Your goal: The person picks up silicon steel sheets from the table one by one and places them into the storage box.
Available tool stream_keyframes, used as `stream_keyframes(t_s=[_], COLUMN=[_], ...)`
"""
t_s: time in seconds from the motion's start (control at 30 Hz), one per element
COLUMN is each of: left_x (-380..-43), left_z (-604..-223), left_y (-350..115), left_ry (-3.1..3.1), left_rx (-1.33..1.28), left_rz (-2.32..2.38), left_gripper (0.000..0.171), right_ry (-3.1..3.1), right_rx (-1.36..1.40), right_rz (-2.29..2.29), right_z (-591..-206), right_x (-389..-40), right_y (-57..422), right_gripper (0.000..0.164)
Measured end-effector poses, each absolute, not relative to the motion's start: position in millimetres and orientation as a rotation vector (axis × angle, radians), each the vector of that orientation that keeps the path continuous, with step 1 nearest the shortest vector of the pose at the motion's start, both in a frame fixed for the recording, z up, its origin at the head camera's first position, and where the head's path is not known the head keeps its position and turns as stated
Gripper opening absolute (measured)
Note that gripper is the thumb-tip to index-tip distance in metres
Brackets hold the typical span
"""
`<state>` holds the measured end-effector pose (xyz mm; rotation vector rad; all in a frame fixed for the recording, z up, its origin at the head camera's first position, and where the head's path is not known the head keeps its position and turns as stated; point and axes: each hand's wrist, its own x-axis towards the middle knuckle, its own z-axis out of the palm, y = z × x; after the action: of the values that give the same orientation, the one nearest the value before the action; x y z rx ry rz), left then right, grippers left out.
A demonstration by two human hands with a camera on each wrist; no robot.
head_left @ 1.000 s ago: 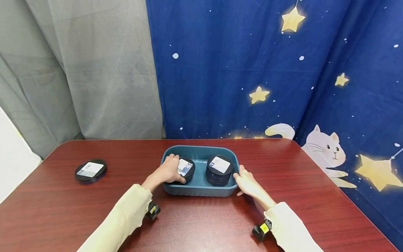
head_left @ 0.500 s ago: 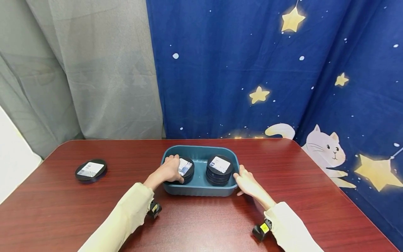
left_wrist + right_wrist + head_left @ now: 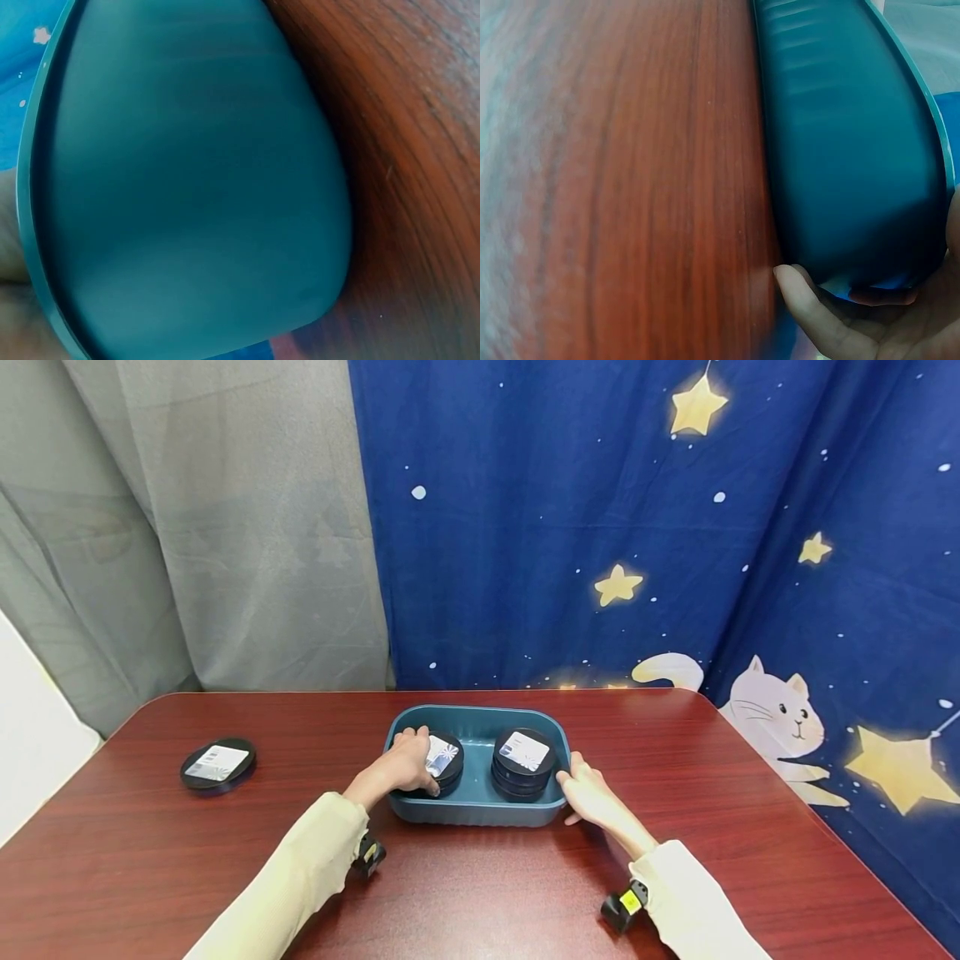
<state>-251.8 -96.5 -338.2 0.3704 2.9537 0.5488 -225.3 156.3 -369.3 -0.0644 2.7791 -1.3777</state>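
In the head view a teal plastic bin (image 3: 480, 814) stands on the table, with two stacks of flat round black cases inside. My left hand (image 3: 401, 764) reaches over the bin's left end and holds the left stack (image 3: 444, 760), thumb at its near side and fingers at its far side. A white and blue label shows on the top case. The right stack (image 3: 522, 752) stands untouched near the other end. There my right hand (image 3: 590, 791) grips the bin's end, thumb at the rim; in the right wrist view its fingers (image 3: 825, 322) curl round the outside wall.
Another round black case (image 3: 217, 766) with a pale label lies far to the left on the red-brown wooden table (image 3: 480, 902). Behind the table hang a grey curtain (image 3: 262, 527) and a blue star-patterned curtain (image 3: 540, 527).
The left stack and my left hand on it have shifted very slightly to the left. My right hand and the bin have stayed in place.
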Motion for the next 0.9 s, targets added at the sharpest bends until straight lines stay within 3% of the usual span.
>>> stream_keyframes(t_s=[0.27, 0.67, 0.9], left_x=[-246.5, -237.9, -233.4], left_z=[-338.3, -320.3, -313.5], left_y=[-98.3, -116.1, -132.3], left_ry=[2.947, 3.111, 3.200], left_rx=[0.409, 0.750, 0.758], left_rz=[0.634, 0.821, 1.103], left_gripper=[0.092, 0.056, 0.046], right_ry=[2.777, 2.772, 2.771], right_rx=[-0.073, -0.071, -0.072], right_rz=[-1.381, -1.387, -1.398], right_z=[-369.2, -366.9, -368.2], right_x=[-225.1, -223.7, -224.2], right_y=[156.1, 155.3, 155.4], right_gripper=[0.024, 0.021, 0.020])
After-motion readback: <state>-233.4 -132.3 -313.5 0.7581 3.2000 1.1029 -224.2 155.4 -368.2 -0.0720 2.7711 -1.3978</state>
